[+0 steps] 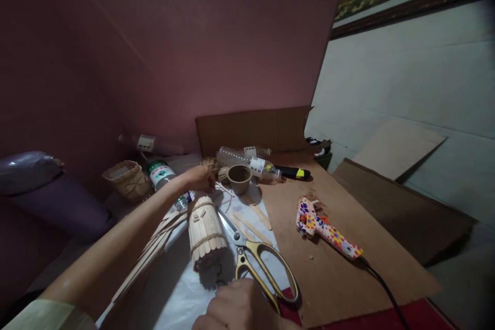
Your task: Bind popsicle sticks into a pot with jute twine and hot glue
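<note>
My left hand (pixel 199 178) reaches across to the far side of the craft-stick cylinder (pixel 206 229), which lies tilted and is bound with two bands of twine. Its fingers are curled together by thin pale strips (pixel 225 189); what they pinch, if anything, is hidden. At the bottom edge, my right hand (pixel 242 307) is closed beside the handles of the gold-handled scissors (pixel 251 250); I cannot make out anything in it. Just beyond my left fingers are a ball of twine (pixel 210 164) and a small brown cup (pixel 240 179).
A flowered glue gun (pixel 328 229) with a black cord lies on the cardboard sheet (pixel 348 283). Behind are plastic bottles (pixel 240 158) and a black-and-yellow cutter (pixel 296 172). Long wooden strips (pixel 150 247), a green-labelled bottle (pixel 159 172) and a wrapped pot (pixel 127 179) are at left.
</note>
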Motion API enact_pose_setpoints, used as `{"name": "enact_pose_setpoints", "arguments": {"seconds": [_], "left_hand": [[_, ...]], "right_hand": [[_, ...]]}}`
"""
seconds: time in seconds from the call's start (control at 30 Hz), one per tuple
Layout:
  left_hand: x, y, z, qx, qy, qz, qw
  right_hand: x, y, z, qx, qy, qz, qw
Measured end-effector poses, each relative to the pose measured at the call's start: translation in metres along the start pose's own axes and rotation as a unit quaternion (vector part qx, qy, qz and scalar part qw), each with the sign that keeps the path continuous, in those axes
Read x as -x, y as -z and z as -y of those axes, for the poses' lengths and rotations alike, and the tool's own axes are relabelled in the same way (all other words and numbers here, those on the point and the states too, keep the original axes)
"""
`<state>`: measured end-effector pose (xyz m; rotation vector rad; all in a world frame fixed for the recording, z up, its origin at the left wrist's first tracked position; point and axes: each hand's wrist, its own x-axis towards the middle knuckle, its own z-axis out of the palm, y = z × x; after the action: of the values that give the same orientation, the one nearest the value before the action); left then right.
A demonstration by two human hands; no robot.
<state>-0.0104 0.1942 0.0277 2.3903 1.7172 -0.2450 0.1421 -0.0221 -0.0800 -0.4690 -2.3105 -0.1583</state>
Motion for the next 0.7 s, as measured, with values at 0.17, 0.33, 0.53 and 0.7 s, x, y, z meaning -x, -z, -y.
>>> {"name": "enact_pose_setpoints", "arguments": {"seconds": [0.17, 0.33, 0.53, 0.7], "left_hand": [[0.008, 0.003, 0.011, -0.051, 0.056, -0.018, 0.997], [0.014, 0.018, 0.024, -0.048, 0.068, -0.050, 0.995], [0.012, 0.025, 0.039, -0.030, 0.076, -0.112, 0.990], [0.013, 0.033, 0.041, -0.001, 0.056, -0.141, 0.988]], "right_hand": [[-0.003, -0.006, -0.005, 0.012, 0.028, -0.065, 0.997], [-0.006, -0.006, -0.006, -0.003, 0.024, -0.114, 0.993], [-0.001, -0.008, -0.006, 0.012, 0.025, -0.082, 0.996], [-0.006, -0.007, -0.007, -0.016, 0.021, -0.158, 0.987]]}}
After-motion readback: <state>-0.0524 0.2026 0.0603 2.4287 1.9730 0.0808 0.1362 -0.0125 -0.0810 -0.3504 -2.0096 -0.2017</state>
